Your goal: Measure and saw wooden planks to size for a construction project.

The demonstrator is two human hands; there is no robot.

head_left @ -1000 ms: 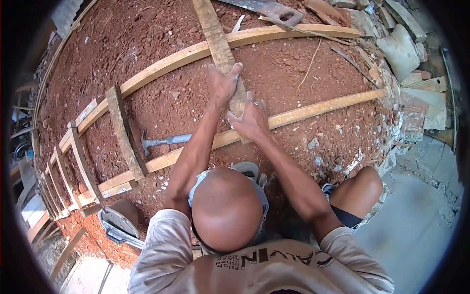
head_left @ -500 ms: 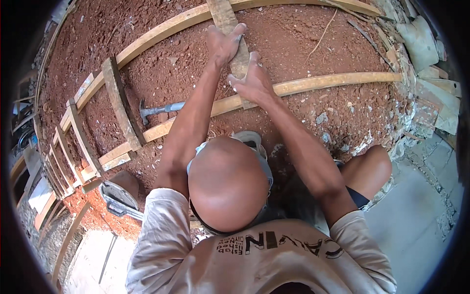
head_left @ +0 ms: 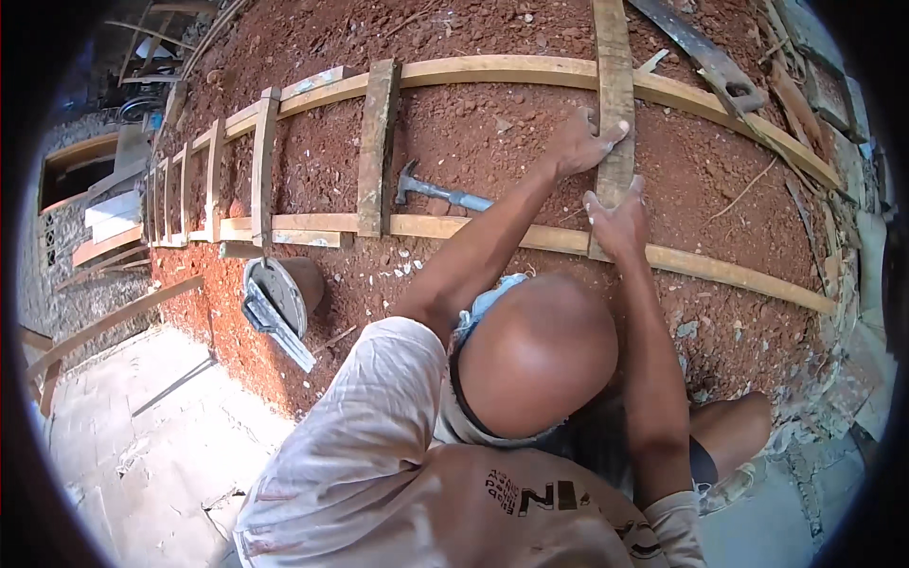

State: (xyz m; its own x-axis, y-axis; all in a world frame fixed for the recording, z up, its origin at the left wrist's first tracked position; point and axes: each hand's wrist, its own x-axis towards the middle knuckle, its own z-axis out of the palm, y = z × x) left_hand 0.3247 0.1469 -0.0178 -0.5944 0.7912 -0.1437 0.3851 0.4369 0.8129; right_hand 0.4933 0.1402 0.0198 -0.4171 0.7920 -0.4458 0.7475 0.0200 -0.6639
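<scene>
My left hand [head_left: 582, 142] grips the crosswise wooden board [head_left: 613, 71] with fingers curled round its left edge. Lower down, my right hand [head_left: 620, 222] holds the same board, thumb and fingers on either side. The board lies across two long rails, the upper rail [head_left: 473, 71] and the lower rail [head_left: 720, 270], on red soil. A hammer [head_left: 445, 192] with a blue-grey handle lies between the rails, left of my arms. A rung [head_left: 377, 142] and several narrower crosspieces [head_left: 262, 161] span the rails leftward.
A hand saw [head_left: 720, 71] lies at the upper right. A bucket [head_left: 298, 293] with a metal tool across it stands below the rails. Loose boards [head_left: 114, 312], stone slabs and rubble line both sides. A head [head_left: 535, 355] and shirted shoulders fill the lower middle.
The view has swung, so the board, hands and rails sit farther right and more of the left side shows. Both hands remain on the board.
</scene>
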